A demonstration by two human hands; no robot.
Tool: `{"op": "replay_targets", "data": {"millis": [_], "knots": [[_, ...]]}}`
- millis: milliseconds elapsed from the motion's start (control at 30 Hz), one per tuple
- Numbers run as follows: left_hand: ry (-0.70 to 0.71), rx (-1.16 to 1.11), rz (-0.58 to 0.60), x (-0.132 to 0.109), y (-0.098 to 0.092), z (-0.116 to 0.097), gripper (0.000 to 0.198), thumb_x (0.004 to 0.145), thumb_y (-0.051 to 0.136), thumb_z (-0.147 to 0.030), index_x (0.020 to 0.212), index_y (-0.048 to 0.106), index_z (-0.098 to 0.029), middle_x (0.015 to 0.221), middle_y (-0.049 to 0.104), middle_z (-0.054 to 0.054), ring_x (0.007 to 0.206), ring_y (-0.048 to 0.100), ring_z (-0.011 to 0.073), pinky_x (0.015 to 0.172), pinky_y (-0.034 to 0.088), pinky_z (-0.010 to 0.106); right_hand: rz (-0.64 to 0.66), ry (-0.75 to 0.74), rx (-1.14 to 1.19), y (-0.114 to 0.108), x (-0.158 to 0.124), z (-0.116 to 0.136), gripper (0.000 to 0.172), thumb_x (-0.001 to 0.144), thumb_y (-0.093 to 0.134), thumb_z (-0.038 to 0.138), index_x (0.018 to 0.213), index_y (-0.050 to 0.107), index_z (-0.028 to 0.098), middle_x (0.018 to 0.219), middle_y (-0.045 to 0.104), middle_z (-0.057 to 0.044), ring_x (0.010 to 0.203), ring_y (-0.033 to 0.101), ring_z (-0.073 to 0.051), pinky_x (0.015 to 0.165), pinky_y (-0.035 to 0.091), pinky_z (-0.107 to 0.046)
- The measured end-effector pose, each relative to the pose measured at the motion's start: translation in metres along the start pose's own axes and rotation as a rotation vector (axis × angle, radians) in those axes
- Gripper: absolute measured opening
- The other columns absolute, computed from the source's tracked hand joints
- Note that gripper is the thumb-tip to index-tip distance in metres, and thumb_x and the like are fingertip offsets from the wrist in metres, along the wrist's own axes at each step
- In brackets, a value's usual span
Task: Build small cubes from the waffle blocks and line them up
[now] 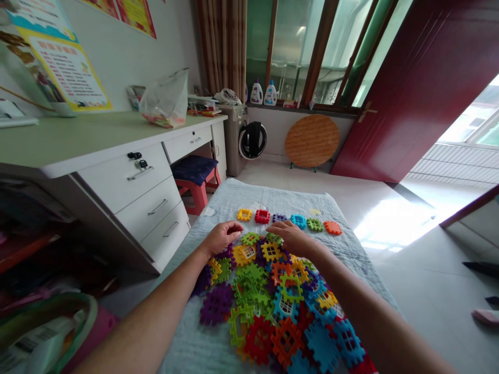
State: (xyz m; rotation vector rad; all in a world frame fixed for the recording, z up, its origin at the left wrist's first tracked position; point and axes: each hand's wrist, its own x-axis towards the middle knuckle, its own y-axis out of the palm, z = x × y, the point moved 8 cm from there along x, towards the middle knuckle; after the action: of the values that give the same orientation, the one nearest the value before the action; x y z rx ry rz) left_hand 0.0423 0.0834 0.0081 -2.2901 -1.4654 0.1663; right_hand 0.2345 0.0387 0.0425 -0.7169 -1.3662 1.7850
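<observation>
My left hand (223, 238) hovers at the far left edge of a heap of interlocking plastic building tiles (253, 283). Its fingers are loosely curved, thumb and fingertips a little apart, with nothing visible between them. My right hand (293, 238) reaches over the far side of the heap, fingers stretched out close to a purple tile (279, 218) and partly covering a green one (275, 238). Beyond my hands several tiles lie in a spaced row: yellow (244, 214), red (262, 216), the purple one, blue (298, 221), green (315, 224) and orange (332, 227).
A pale blue cloth (265, 195) covers the surface under the tiles. To the left stand a desk with drawers (146, 192) and a red stool (198, 195). A washing machine (236, 140), round wooden tabletop (312, 140) and dark red door (390, 88) are farther back. A basket (91, 317) sits lower left.
</observation>
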Motion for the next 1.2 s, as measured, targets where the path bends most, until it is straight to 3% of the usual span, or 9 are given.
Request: {"op": "replay_targets", "data": {"millis": [233, 433, 600, 733, 900, 1067, 1200], "knots": [[-0.016, -0.008, -0.009, -0.002, -0.001, -0.002, 0.024, 0.075, 0.059, -0.033, 0.092, 0.065, -0.017, 0.088, 0.068, 0.004, 0.084, 0.062, 0.0186, 0.082, 0.048, 0.032, 0.16, -0.021, -0.045, 0.004, 0.007, -0.005, 0.064, 0.059, 0.056, -0.001, 0.118, 0.056, 0.023, 0.12, 0.057, -0.006, 0.105, 0.05, -0.023, 0.094, 0.037, -0.039], [-0.042, -0.098, -0.021, -0.003, -0.003, -0.001, 0.027, 0.073, 0.062, -0.037, 0.091, 0.065, -0.017, 0.089, 0.068, 0.004, 0.084, 0.062, 0.0187, 0.082, 0.047, 0.031, 0.197, -0.002, -0.09, -0.003, 0.006, -0.003, 0.051, 0.059, 0.065, 0.014, 0.109, 0.059, 0.017, 0.107, 0.058, -0.01, 0.098, 0.052, -0.024, 0.086, 0.041, -0.036], [-0.111, -0.349, -0.028, -0.003, -0.012, 0.005, 0.031, 0.073, 0.065, -0.038, 0.095, 0.064, -0.016, 0.092, 0.069, 0.006, 0.09, 0.062, 0.0187, 0.084, 0.045, 0.032, 0.098, 0.138, -0.101, -0.024, 0.004, -0.014, 0.038, 0.062, 0.063, 0.024, 0.099, 0.062, 0.019, 0.096, 0.058, -0.009, 0.086, 0.055, -0.022, 0.073, 0.042, -0.03], [-0.123, -0.428, -0.052, -0.002, -0.018, 0.01, 0.031, 0.074, 0.065, -0.037, 0.096, 0.064, -0.016, 0.093, 0.069, 0.006, 0.09, 0.062, 0.0182, 0.083, 0.045, 0.031, -0.012, 0.14, -0.083, -0.035, 0.018, 0.003, 0.029, 0.064, 0.061, 0.024, 0.093, 0.062, 0.017, 0.088, 0.06, -0.007, 0.078, 0.055, -0.019, 0.068, 0.04, -0.027], [-0.121, -0.384, -0.047, -0.003, -0.017, 0.012, 0.033, 0.074, 0.065, -0.037, 0.098, 0.063, -0.015, 0.095, 0.068, 0.007, 0.093, 0.061, 0.0193, 0.085, 0.046, 0.033, -0.008, 0.105, -0.035, -0.03, 0.027, 0.023, 0.032, 0.068, 0.059, 0.022, 0.099, 0.061, 0.015, 0.094, 0.062, -0.009, 0.084, 0.056, -0.021, 0.075, 0.042, -0.03], [-0.115, -0.398, -0.036, -0.003, -0.016, 0.012, 0.03, 0.074, 0.065, -0.036, 0.096, 0.063, -0.016, 0.094, 0.069, 0.006, 0.093, 0.061, 0.0192, 0.088, 0.045, 0.035, 0.169, 0.07, 0.034, -0.014, 0.002, 0.024, 0.051, 0.063, 0.07, 0.03, 0.112, 0.057, 0.02, 0.11, 0.058, -0.008, 0.102, 0.052, -0.024, 0.087, 0.041, -0.035], [-0.102, -0.388, -0.043, -0.002, -0.016, 0.012, 0.029, 0.074, 0.064, -0.035, 0.096, 0.063, -0.016, 0.093, 0.068, 0.006, 0.092, 0.061, 0.0191, 0.089, 0.045, 0.035, 0.15, 0.08, 0.064, -0.01, -0.011, 0.024, 0.047, 0.064, 0.069, 0.025, 0.108, 0.057, 0.018, 0.104, 0.058, -0.007, 0.095, 0.053, -0.021, 0.082, 0.043, -0.031]]}}
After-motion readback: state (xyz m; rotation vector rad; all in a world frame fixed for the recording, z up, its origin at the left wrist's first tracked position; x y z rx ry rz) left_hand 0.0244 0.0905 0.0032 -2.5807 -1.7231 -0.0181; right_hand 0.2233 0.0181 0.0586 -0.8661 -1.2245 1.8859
